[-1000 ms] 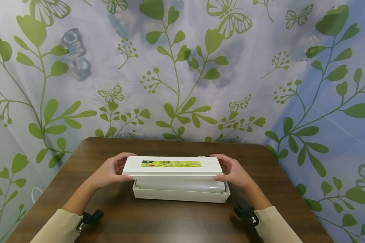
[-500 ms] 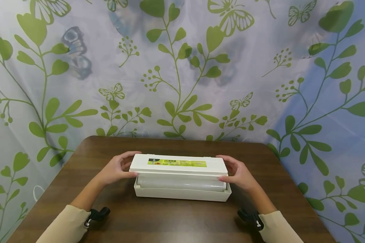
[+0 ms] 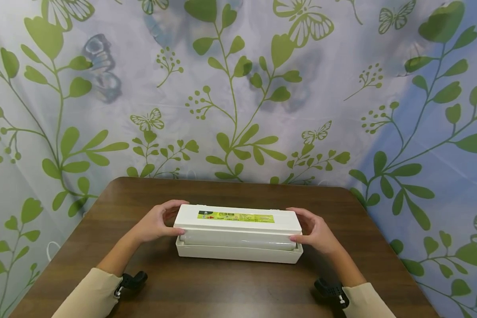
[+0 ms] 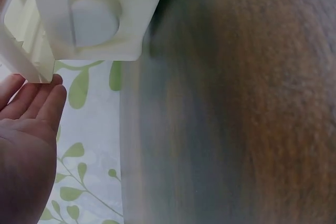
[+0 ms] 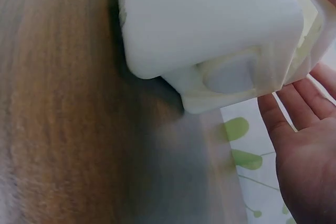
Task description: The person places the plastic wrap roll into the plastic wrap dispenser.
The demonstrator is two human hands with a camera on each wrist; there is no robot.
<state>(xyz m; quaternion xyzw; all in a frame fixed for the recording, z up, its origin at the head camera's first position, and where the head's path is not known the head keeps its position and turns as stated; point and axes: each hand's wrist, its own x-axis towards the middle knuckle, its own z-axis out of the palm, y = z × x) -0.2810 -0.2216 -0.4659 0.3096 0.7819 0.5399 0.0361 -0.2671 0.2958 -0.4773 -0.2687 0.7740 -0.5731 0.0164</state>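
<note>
A white cling film dispenser stands on the table, its base (image 3: 238,254) lying lengthwise across the view. Inside the base rests a pale film roll (image 3: 238,241), seen as a strip below the lid (image 3: 234,225), which carries a yellow-green label (image 3: 236,216). My left hand (image 3: 154,224) grips the lid's left end, thumb at the front edge and fingers behind. At the opposite end my right hand (image 3: 317,230) grips it the same way. In the left wrist view, fingers (image 4: 50,106) reach the lid's rear edge; a gap shows between lid and base (image 5: 205,19) in both wrist views.
The brown wooden table (image 3: 222,291) has its back edge close to a hanging curtain (image 3: 254,110) printed with green leaves and butterflies. A dark band (image 3: 133,280) is worn on the left wrist, another dark band (image 3: 330,291) on the right. A white cord loop (image 3: 52,251) hangs beyond the left edge.
Both hands have shifted to the right with the lid, which has come lower and lines up more closely over the base. The base has stayed in place.
</note>
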